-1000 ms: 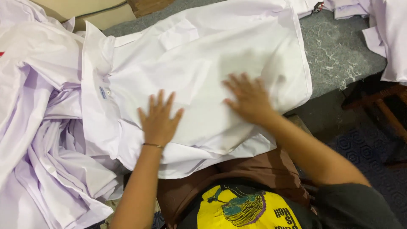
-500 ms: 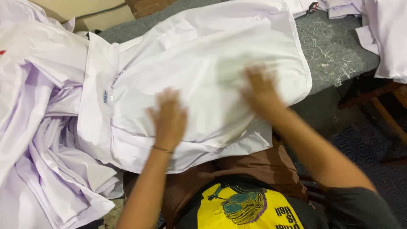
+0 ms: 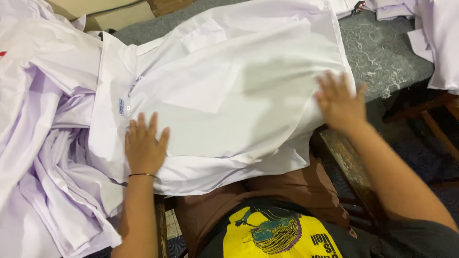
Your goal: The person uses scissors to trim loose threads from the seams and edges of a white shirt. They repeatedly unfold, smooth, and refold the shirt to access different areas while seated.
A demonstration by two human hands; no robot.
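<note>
A white collared shirt (image 3: 229,91) lies spread flat on a grey padded table (image 3: 382,52), its collar pointing left and a breast pocket facing up. My left hand (image 3: 144,145) presses flat on the shirt's near left part, just below the collar, fingers spread. My right hand (image 3: 340,102) rests flat at the shirt's right hem, near the table's front edge. Neither hand grips anything.
A heap of pale lilac-white shirts (image 3: 43,157) fills the left side and hangs over the table edge. More white garments (image 3: 440,43) lie at the far right. Cardboard (image 3: 105,12) sits at the back left. A dark wooden frame (image 3: 351,177) runs below the table on the right.
Both hands have slid apart across the shirt: the left hand moved left toward the collar, the right hand moved right to the hem. The fabric lies smoother.
</note>
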